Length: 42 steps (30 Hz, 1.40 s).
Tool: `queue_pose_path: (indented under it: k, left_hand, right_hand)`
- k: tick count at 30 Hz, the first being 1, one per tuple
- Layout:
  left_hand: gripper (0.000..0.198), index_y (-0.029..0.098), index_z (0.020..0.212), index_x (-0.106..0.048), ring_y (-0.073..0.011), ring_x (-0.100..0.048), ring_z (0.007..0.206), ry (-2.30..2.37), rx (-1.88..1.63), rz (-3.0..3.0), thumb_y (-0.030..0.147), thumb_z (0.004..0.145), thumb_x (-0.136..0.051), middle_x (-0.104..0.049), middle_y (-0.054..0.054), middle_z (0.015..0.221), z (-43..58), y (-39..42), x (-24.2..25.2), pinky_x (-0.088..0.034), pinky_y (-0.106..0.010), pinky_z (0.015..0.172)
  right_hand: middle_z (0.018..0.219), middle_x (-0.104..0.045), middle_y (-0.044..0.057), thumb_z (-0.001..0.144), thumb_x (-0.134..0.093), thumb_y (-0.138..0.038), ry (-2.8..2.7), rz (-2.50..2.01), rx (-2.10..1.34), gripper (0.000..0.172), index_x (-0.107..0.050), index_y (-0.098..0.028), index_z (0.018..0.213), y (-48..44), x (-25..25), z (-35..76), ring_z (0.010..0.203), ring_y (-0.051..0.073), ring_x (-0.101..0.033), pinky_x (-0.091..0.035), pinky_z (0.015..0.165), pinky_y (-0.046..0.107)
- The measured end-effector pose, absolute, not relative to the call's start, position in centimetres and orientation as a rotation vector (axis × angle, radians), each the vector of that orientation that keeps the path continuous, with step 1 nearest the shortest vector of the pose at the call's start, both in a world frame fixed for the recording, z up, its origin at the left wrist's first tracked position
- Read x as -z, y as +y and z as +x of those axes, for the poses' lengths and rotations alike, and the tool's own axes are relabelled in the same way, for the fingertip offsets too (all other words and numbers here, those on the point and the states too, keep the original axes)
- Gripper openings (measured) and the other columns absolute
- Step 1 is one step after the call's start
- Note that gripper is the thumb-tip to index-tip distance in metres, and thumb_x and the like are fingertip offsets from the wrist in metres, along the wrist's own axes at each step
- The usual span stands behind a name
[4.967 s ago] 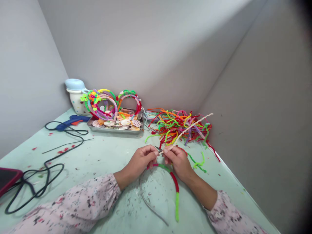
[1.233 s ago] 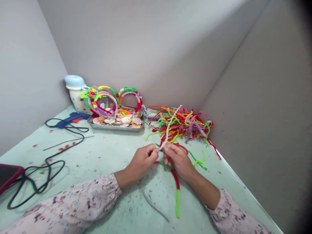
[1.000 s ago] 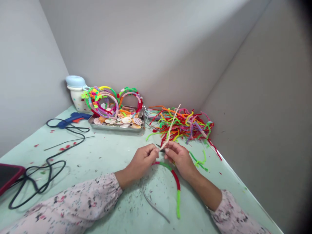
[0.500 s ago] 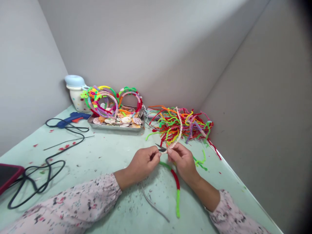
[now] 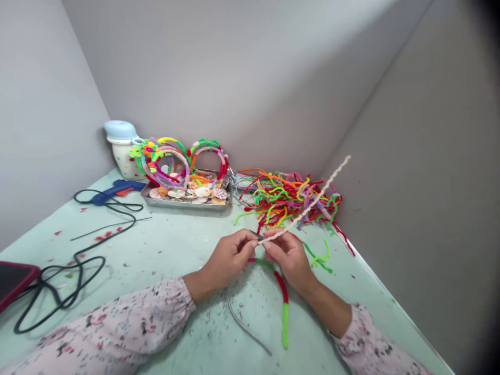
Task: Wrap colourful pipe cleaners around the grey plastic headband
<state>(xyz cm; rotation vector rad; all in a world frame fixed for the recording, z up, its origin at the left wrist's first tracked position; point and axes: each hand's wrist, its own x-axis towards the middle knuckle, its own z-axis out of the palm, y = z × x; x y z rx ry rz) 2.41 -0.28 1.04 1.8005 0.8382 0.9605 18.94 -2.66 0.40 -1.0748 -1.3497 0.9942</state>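
My left hand (image 5: pixel 233 259) pinches one end of a pale cream pipe cleaner (image 5: pixel 317 198) between thumb and forefinger. Close beside it, my right hand (image 5: pixel 291 262) has its fingers closed on the same strand, whose long free part slants up to the right. Behind the fingertips shows a dark pointed blade (image 5: pixel 255 234), mostly covered by the hands. Below the hands lies a headband (image 5: pixel 281 285), its right side wrapped in green and red fuzzy pipe cleaner. A bare grey end (image 5: pixel 250 336) runs toward me on the left; my left hand hides what lies between.
A heap of coloured pipe cleaners (image 5: pixel 289 200) lies against the back wall. Left of it stands a metal tray (image 5: pixel 187 205) with shells and finished headbands (image 5: pixel 170 161). Further left are a blue glue gun (image 5: pixel 105 194), its black cord (image 5: pixel 80 271), a white cup (image 5: pixel 124 153) and a phone (image 5: pixel 15 281).
The cream pipe cleaner has swung from a curved, upright position to a nearly straight slant toward the upper right. Both hands stay in almost the same place.
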Motion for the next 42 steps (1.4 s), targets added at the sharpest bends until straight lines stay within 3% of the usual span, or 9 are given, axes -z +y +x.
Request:
queue_pose_path:
  k: [6, 13, 25, 32, 42]
  left_hand:
    - [0.019, 0.016, 0.085, -0.057, -0.0097, -0.046, 0.061, 0.887, -0.955, 1.845, 0.029, 0.087, -0.043, -0.053, 0.002, 0.068, 2.5, -0.2, -0.7, -0.036, -0.02, 0.058]
    - [0.019, 0.016, 0.084, -0.058, -0.0097, -0.045, 0.06, 0.915, -0.953, 1.872, 0.028, 0.087, -0.043, -0.052, 0.003, 0.065, 2.4, 0.0, 0.0, -0.034, -0.02, 0.057]
    - [0.022, 0.017, 0.074, -0.053, -0.0102, -0.043, 0.06, 0.962, -0.928, 2.002, 0.029, 0.088, -0.04, -0.047, 0.004, 0.062, 2.4, -0.3, -0.8, -0.031, -0.021, 0.057]
    - [0.02, 0.019, 0.074, -0.047, -0.0114, -0.044, 0.059, 1.085, -0.905, 2.206, 0.027, 0.089, -0.038, -0.049, 0.003, 0.063, 2.5, -0.8, -1.3, -0.03, -0.022, 0.057]
    - [0.018, 0.021, 0.078, -0.05, -0.0134, -0.048, 0.059, 1.235, -0.83, 2.312, 0.028, 0.089, -0.038, -0.054, 0.001, 0.066, 2.5, 0.0, -0.6, -0.03, -0.023, 0.056]
  right_hand:
    - [0.055, -0.053, -0.004, 0.082, -0.058, -0.03, -1.252, -1.074, -1.034, 0.012, -0.058, -0.018, 0.083, -2.1, 0.3, 19.5, 0.05, 0.009, -0.046, -0.035, 0.049, 0.021]
    - [0.059, -0.055, -0.004, 0.082, -0.058, -0.029, -1.149, -0.998, -1.112, 0.011, -0.06, -0.019, 0.086, -1.6, 0.8, 19.9, 0.05, 0.008, -0.045, -0.031, 0.047, 0.021]
    - [0.053, -0.051, -0.004, 0.076, -0.064, -0.033, -1.112, -1.121, -0.91, 0.016, -0.061, -0.018, 0.078, -1.4, 1.1, 19.8, 0.048, 0.01, -0.042, -0.032, 0.048, 0.024]
    - [0.048, -0.046, -0.004, 0.071, -0.064, -0.035, -1.028, -1.146, -0.938, 0.024, -0.056, -0.017, 0.059, -1.1, 0.8, 19.7, 0.046, 0.01, -0.039, -0.032, 0.047, 0.024]
    - [0.047, -0.05, -0.001, 0.072, -0.061, -0.039, -1.045, -1.241, -0.891, 0.026, -0.055, -0.018, 0.059, -1.2, 0.7, 19.9, 0.044, 0.012, -0.043, -0.033, 0.045, 0.025]
